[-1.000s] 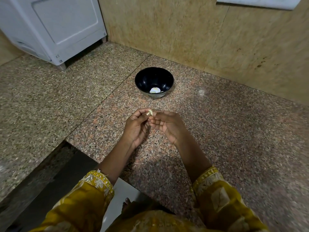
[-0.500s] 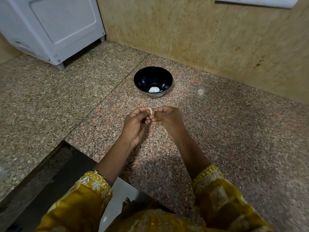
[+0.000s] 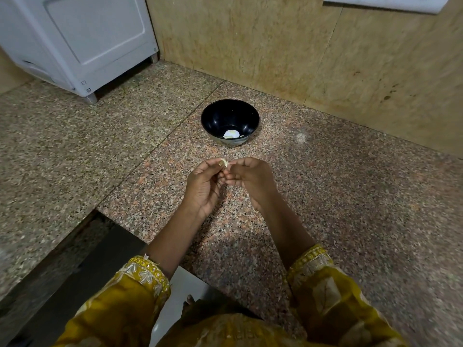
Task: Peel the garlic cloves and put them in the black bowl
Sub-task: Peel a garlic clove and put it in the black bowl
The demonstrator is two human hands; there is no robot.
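Sleeves (image 3: 140,279) of mustard-yellow cloth frame the near edge, above the speckled granite counter (image 3: 350,196). Further out the left hand (image 3: 203,189) and the right hand (image 3: 253,181) meet at the tips, both pinching one small garlic clove (image 3: 223,163) held in the air between them, over the counter and short of the black bowl (image 3: 208,116). How much skin is left on it is too small to tell. The step in hand looks like peeling. It should go best if the left hand steadies the clove by its body while the right thumbnail catches the papery edge at one end and draws it off in strips, with a small turn after each pull. A light pinch is enough; a hard squeeze could shoot the slick clove onto the stone. Beyond the hands the bowl stands upright near the wall (image 3: 300,46), a pale piece (image 3: 231,134), likely a peeled clove, at its bottom, so the drop is a short reach forward. Farther left stands a white appliance (image 3: 87,41).
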